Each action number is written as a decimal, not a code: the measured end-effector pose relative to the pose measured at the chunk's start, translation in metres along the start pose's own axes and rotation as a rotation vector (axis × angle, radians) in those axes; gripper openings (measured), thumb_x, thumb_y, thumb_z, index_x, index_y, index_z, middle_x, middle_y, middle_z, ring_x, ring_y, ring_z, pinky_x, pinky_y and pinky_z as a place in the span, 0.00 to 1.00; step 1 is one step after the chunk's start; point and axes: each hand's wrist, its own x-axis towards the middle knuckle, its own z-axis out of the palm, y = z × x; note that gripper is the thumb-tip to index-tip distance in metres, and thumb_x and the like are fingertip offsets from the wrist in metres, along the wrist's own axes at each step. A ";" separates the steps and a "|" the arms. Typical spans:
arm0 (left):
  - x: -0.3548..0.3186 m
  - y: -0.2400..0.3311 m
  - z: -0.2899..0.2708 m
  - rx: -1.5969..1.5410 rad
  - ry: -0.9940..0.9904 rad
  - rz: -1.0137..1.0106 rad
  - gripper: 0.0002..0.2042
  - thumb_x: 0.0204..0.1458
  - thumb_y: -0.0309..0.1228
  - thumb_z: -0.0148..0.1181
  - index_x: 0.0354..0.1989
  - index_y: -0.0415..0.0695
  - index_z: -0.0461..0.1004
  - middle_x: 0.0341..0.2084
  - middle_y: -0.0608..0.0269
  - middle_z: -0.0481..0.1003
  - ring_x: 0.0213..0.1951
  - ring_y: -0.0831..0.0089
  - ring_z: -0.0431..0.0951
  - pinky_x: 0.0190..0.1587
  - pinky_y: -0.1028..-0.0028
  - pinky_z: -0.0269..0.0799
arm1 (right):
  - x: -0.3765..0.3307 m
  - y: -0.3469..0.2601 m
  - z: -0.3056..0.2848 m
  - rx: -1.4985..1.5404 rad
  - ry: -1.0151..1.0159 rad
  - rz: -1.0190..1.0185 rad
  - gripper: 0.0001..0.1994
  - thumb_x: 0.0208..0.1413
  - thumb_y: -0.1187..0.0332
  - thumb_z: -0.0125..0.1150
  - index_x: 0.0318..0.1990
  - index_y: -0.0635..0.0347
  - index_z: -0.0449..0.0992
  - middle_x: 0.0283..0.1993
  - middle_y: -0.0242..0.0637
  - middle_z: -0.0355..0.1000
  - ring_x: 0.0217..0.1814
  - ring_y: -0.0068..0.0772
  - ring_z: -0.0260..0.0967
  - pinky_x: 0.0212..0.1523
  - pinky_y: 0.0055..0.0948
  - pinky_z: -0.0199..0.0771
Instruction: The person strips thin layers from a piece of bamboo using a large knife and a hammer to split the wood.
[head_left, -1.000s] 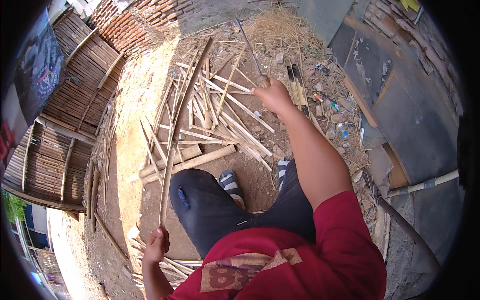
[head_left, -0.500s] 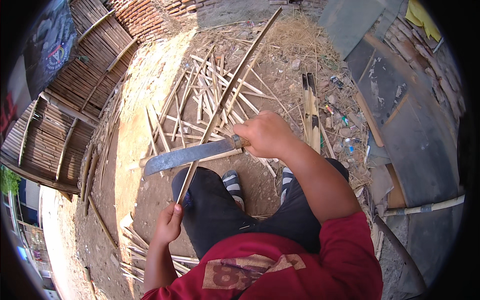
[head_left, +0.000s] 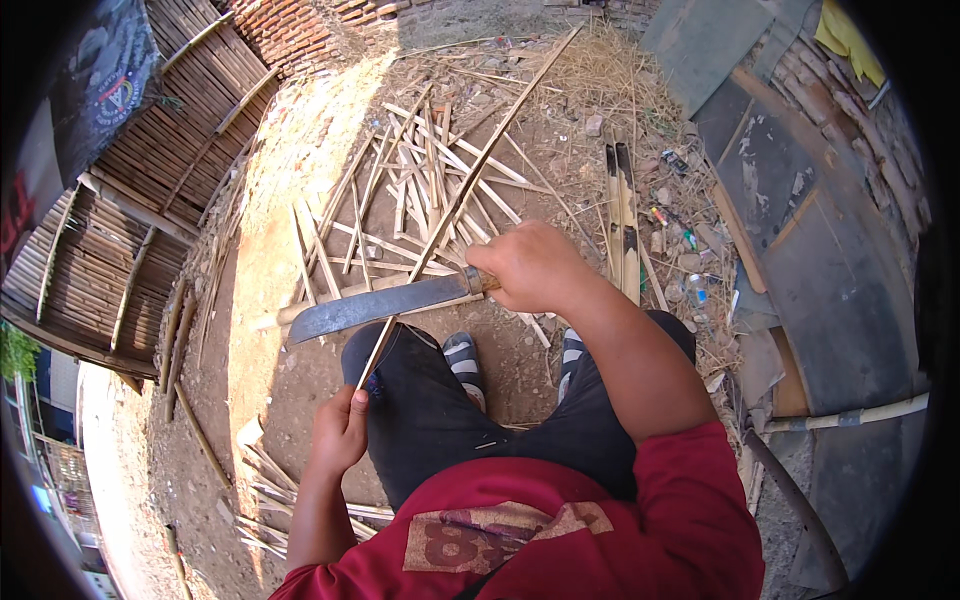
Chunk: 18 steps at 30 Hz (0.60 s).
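Observation:
My right hand (head_left: 530, 268) is closed around the wooden handle of a machete, its broad dark blade (head_left: 375, 308) pointing left above my left knee. A long bamboo strip (head_left: 490, 142) slants from my left hand toward the far right, passing beneath the blade. My left hand (head_left: 342, 430) pinches the near end of this strip beside my left thigh. The blade crosses the strip and hides a short part of it; whether they touch, I cannot tell.
Many split bamboo sticks (head_left: 410, 190) lie heaped on the dirt ahead of my feet. Two dark bamboo halves (head_left: 622, 220) rest to the right, near scattered litter. More sticks (head_left: 275, 500) lie at lower left. A bamboo-slat structure (head_left: 110, 260) stands left; dark sheets (head_left: 850, 290) lean right.
The far end of the strip has swung slightly right and down in view. My left hand has moved a little forward with the near end; the machete has hardly moved.

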 end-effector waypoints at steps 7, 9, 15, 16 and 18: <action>-0.007 -0.024 -0.005 0.038 0.023 0.067 0.24 0.70 0.45 0.48 0.27 0.36 0.66 0.16 0.48 0.65 0.19 0.62 0.65 0.26 0.61 0.62 | -0.007 0.058 -0.011 0.137 0.268 0.390 0.17 0.45 0.66 0.68 0.44 0.56 0.79 0.33 0.49 0.78 0.39 0.57 0.77 0.42 0.50 0.77; -0.007 -0.021 -0.005 0.064 0.012 0.055 0.24 0.70 0.46 0.47 0.27 0.36 0.67 0.16 0.51 0.65 0.20 0.64 0.65 0.27 0.63 0.62 | -0.007 0.055 -0.011 0.119 0.253 0.354 0.17 0.45 0.65 0.68 0.44 0.56 0.79 0.33 0.49 0.78 0.40 0.57 0.77 0.42 0.50 0.77; -0.007 -0.024 -0.003 0.128 0.081 0.108 0.23 0.69 0.44 0.49 0.26 0.38 0.68 0.16 0.47 0.68 0.20 0.52 0.70 0.26 0.60 0.64 | 0.000 0.007 -0.001 -0.017 0.070 -0.010 0.12 0.43 0.66 0.68 0.34 0.57 0.74 0.30 0.47 0.77 0.37 0.57 0.76 0.39 0.52 0.75; -0.010 -0.029 -0.006 0.168 0.111 0.119 0.22 0.69 0.44 0.49 0.27 0.38 0.68 0.16 0.47 0.68 0.20 0.51 0.71 0.26 0.60 0.64 | -0.001 0.011 -0.012 0.015 0.023 0.069 0.14 0.44 0.66 0.67 0.39 0.58 0.78 0.32 0.49 0.78 0.38 0.57 0.77 0.40 0.50 0.76; -0.016 -0.038 -0.015 0.211 0.134 0.109 0.21 0.68 0.43 0.50 0.27 0.38 0.69 0.15 0.49 0.69 0.20 0.48 0.73 0.25 0.59 0.65 | -0.004 0.041 -0.019 0.230 0.138 0.303 0.17 0.44 0.66 0.68 0.45 0.58 0.79 0.33 0.50 0.78 0.38 0.56 0.78 0.41 0.48 0.76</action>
